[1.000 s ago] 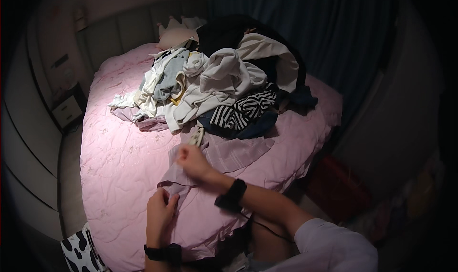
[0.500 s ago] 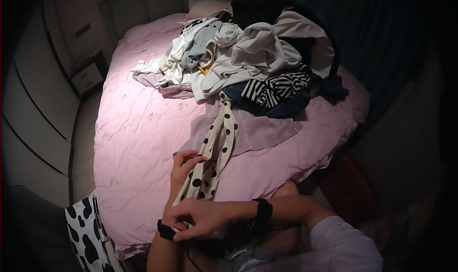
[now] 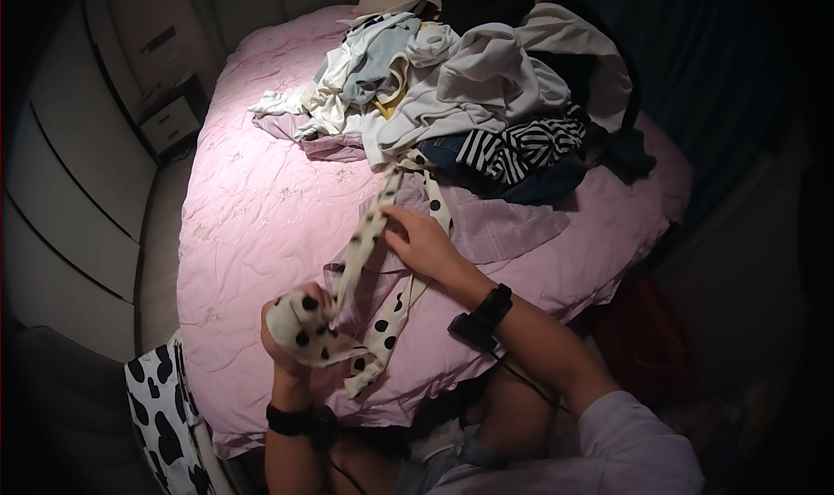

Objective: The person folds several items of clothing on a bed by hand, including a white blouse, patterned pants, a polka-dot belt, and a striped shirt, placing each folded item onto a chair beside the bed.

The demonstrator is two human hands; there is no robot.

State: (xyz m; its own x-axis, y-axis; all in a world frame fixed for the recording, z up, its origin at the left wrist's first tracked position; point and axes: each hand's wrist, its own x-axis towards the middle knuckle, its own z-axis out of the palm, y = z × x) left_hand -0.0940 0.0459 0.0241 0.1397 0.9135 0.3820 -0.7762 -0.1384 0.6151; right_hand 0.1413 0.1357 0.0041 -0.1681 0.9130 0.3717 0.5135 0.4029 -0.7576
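Cream, black-dotted band [image 3: 365,234], lying between the clothes pile [image 3: 486,78] and the person, now loops over the left hand [image 3: 280,349], whose grip I cannot tell beneath it, while the right hand [image 3: 420,240], earlier by the left wrist, reaches forward, palm down, pinching it above the bed [image 3: 230,265].

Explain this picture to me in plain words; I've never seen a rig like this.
There is no robot here: these are a person's own bare left hand and right hand, with black bands at the wrists. A wide camera on the person's head looks down, so straight edges bend. On the pink bed lies a heap of clothes. The left hand holds a bunched part of a dotted strip. The right hand's fingers are at the strip farther up; whether they pinch it is hard to tell.
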